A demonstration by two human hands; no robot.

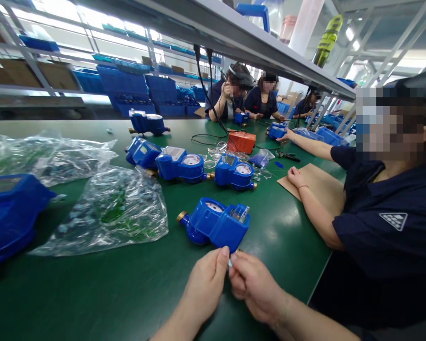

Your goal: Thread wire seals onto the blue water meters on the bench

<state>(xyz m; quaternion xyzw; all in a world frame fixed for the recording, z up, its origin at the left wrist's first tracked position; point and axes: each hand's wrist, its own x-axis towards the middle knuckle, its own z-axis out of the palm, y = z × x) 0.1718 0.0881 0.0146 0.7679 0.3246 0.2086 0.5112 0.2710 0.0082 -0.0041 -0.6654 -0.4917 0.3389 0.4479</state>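
Observation:
My left hand [210,279] is closed, thumb pressed towards the fingers, at the near end of a blue water meter [216,222]. What lies inside its grip is hidden. Close beside it, my right hand [252,279] pinches a small pale piece [230,263] between thumb and forefinger. The meter lies tilted on the green table [142,293], its round dial and a clear-covered window facing up. A brass threaded end points left. I cannot tell whether either hand touches the meter.
More blue meters [181,163] stand behind, and another [10,213] is at far left. Clear bags [117,213] of small pale and green parts lie left. An orange box [241,142] with black cables sits behind. A co-worker [386,203] sits at right by brown cardboard [323,187]; a shelf hangs overhead.

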